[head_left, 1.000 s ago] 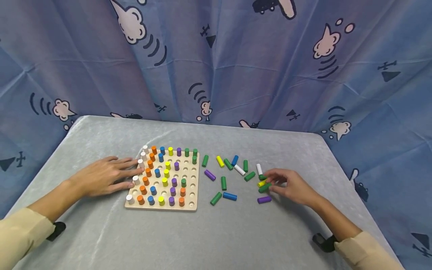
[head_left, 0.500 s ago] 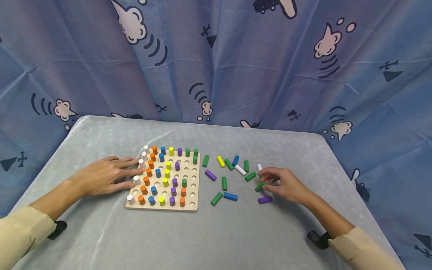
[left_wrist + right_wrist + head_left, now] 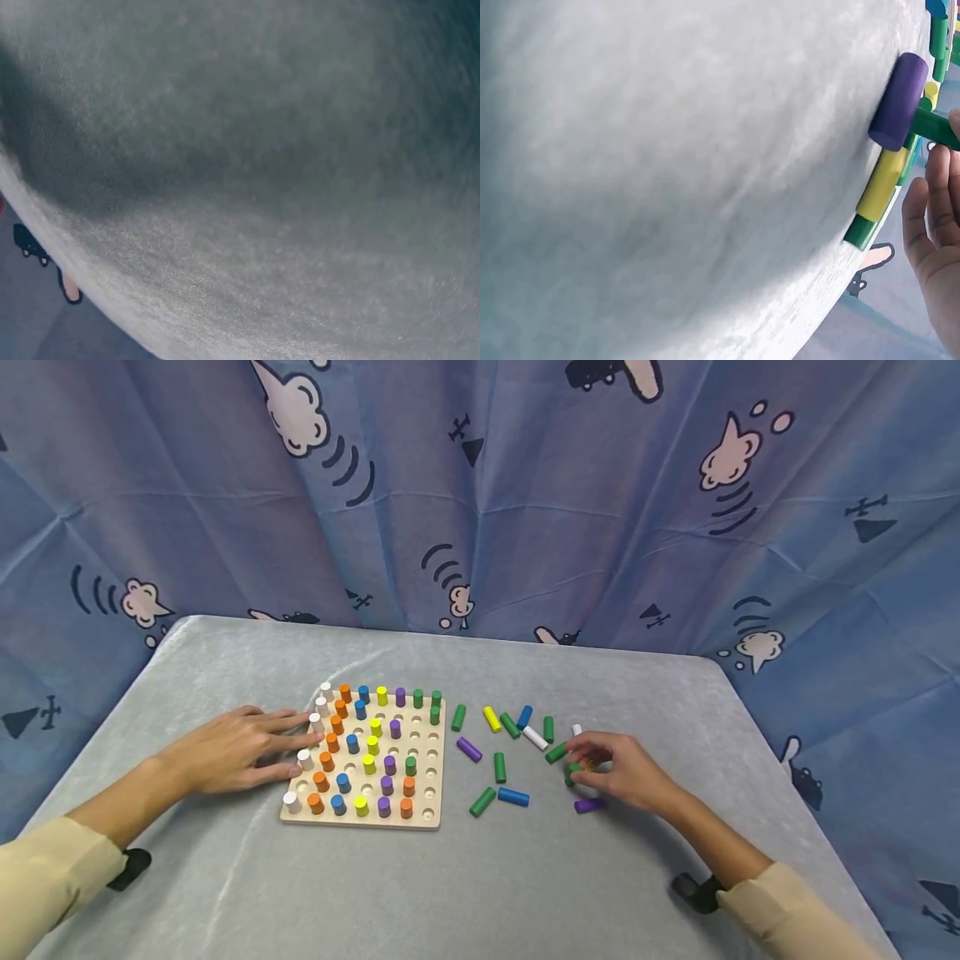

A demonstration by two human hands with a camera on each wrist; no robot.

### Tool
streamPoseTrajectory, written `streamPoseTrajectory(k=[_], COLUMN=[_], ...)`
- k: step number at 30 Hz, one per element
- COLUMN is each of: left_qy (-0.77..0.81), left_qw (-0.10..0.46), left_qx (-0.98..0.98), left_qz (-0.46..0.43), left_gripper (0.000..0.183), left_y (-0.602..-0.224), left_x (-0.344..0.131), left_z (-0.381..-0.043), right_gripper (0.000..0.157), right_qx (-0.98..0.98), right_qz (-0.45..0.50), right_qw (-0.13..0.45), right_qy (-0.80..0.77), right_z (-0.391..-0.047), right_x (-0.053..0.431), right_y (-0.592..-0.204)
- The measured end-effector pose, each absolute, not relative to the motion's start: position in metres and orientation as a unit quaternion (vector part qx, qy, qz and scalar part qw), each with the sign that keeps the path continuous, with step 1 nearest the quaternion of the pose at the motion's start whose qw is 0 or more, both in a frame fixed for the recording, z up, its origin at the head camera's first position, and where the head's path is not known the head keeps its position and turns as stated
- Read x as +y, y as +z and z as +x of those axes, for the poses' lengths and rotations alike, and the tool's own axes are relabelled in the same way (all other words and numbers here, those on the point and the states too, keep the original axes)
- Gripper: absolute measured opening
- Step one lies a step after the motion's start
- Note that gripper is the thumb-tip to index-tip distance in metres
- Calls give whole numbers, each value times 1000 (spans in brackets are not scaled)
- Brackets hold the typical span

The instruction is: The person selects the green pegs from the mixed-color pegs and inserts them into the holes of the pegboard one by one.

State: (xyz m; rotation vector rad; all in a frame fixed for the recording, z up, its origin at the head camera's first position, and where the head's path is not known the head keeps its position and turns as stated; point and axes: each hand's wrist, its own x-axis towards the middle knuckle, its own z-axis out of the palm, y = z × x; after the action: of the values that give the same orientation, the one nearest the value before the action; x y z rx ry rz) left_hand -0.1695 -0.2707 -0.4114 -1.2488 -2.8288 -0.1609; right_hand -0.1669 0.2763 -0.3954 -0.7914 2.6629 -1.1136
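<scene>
My right hand (image 3: pixel 622 770) pinches a green peg (image 3: pixel 572 774) between thumb and fingers, among loose pegs at the right. In the right wrist view that green peg (image 3: pixel 935 129) sticks out from the fingertips, past a purple peg (image 3: pixel 900 101). A yellow peg (image 3: pixel 881 184) and another green peg (image 3: pixel 860 231) lie just beyond; from the head they are mostly hidden by the hand. My left hand (image 3: pixel 232 752) lies with extended fingers at the left edge of the wooden pegboard (image 3: pixel 360 823), fingertips by its white pegs (image 3: pixel 305 760). Only grey cloth fills the left wrist view.
Between board and right hand lie scattered pegs, among them a blue peg (image 3: pixel 513 797), a purple peg (image 3: pixel 469 749), a white peg (image 3: pixel 535 737) and several green ones. Columns of coloured pegs stand in the board. A patterned curtain (image 3: pixel 480 502) hangs behind the grey-covered table (image 3: pixel 375 893).
My right hand has shifted a little to the left, carrying the green peg, which now points more toward the camera. The left hand has stayed at the board's edge.
</scene>
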Motion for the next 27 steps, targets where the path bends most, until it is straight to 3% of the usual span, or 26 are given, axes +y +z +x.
streamPoseTrajectory(k=[27], left_qy=[-56], left_qw=[22], left_qx=[-913], left_qz=[-404], left_gripper=[49], left_y=[-409], left_x=[-270], left_z=[-170], right_gripper=[31], right_qx=[849], right_qz=[-315], right_qw=[28], right_qy=[-423], right_z=[-154], right_x=[188], right_y=[-383])
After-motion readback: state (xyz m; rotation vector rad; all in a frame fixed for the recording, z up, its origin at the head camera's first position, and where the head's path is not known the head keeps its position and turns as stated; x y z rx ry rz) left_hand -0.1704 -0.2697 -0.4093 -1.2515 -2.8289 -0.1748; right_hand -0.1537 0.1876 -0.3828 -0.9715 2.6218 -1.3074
